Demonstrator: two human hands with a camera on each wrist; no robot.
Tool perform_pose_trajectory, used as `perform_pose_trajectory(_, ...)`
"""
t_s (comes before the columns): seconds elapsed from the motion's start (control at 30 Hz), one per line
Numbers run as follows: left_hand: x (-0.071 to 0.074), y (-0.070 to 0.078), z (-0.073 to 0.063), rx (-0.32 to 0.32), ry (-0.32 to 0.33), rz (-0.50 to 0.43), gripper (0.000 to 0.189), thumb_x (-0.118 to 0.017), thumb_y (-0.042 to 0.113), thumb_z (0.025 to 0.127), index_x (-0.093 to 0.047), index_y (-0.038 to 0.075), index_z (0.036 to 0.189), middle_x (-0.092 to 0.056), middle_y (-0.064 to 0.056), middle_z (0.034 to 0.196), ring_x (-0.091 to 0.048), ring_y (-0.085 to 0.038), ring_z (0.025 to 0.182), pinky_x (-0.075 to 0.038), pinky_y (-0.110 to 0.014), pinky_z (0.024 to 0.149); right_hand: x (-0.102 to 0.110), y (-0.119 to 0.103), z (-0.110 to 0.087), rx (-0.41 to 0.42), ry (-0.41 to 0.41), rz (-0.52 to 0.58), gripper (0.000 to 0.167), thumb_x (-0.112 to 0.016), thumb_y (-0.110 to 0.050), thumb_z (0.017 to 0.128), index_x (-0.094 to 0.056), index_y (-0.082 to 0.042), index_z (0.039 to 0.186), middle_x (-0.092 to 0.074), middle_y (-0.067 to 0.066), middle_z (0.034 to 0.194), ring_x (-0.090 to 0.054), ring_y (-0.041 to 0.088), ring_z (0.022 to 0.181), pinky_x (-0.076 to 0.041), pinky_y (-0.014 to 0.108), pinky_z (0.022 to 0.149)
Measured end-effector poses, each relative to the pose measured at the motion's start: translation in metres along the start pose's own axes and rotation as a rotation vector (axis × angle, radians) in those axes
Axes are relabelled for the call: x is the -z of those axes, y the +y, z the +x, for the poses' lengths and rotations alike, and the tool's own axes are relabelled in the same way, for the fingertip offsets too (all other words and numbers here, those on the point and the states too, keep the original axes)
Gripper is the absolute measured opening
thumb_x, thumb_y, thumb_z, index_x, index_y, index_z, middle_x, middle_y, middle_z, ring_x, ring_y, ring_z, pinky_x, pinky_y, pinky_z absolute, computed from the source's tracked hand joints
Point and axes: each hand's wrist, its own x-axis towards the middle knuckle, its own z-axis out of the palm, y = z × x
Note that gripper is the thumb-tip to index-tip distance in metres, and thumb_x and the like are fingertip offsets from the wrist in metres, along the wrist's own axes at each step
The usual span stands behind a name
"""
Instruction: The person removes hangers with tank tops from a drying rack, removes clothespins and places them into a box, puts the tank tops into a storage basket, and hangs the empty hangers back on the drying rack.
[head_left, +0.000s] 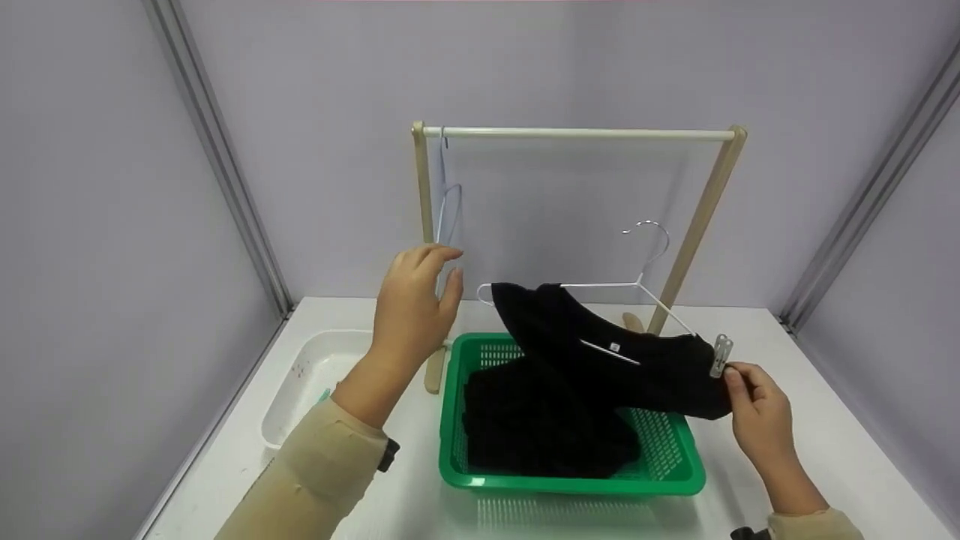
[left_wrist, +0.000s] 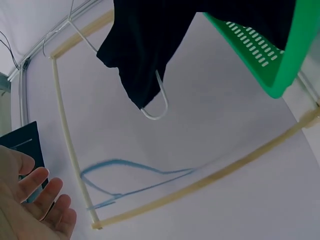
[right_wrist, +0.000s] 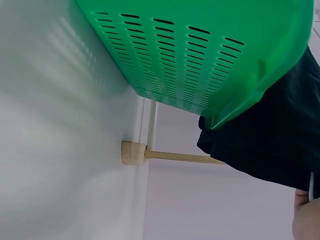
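At four o'clock, the right hand (head_left: 763, 411) is pinching a black cloth garment (head_left: 649, 379), on its white wire hanger (head_left: 600, 285), unracked, left hand (head_left: 411, 304) empty.

Soft, even light is filling the head view; the black garment (head_left: 564, 401) at lower centre is seemingly losing fold detail.

Black garment (head_left: 574, 382), centre: sits on a white hanger (head_left: 600, 285), lower part inside a green basket (head_left: 577, 486). Right hand (head_left: 765, 412), lower right: pinches garment's edge beside a clip (head_left: 721, 355). Left hand (head_left: 415, 304), left of centre: thumb and fingers parted. Rack (head_left: 577, 134), upper centre: bears blue hanger (head_left: 442, 169).
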Motion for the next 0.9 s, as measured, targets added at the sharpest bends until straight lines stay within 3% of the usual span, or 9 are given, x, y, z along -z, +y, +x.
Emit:
perform_pose_trajectory(0.43,-0.019,0.025,0.015,-0.073,-0.015,-0.047,0.023,-0.063,0.015,0.098,-0.068,0.008,0.119,-0.066,-0.007,0.120,-0.058,-0.025,0.115,-0.048,-0.035,0.099,-0.004,-0.003,0.000,0.019,-0.003,-0.019,0.017,-0.056,-0.009,0.103,-0.068,0.003,0.104,-0.062,-0.013,0.087,-0.055,0.000,0.074,-0.043,0.009,0.065)
perform_pose_trajectory(0.6,-0.033,0.039,0.017,-0.131,-0.016,-0.054,0.022,-0.064,0.016,0.098,-0.069,0.009,0.119,-0.066,-0.005,0.120,-0.059,-0.023,0.114,-0.049,-0.035,0.098,-0.005,-0.004,0.002,0.021,-0.004,-0.026,0.017,-0.057,-0.010,0.102,-0.068,0.002,0.103,-0.062,-0.011,0.084,-0.054,0.000,0.072,-0.042,0.010,0.063)
perform_pose_trajectory(0.9,-0.061,0.067,0.016,-0.179,-0.049,-0.076,0.026,-0.065,0.018,0.098,-0.067,0.011,0.122,-0.064,-0.002,0.124,-0.058,-0.022,0.118,-0.048,-0.035,0.099,-0.008,-0.005,0.001,0.024,0.008,-0.024,0.015,-0.058,-0.008,0.102,-0.069,0.002,0.102,-0.063,-0.010,0.083,-0.054,0.001,0.070,-0.042,0.010,0.062)
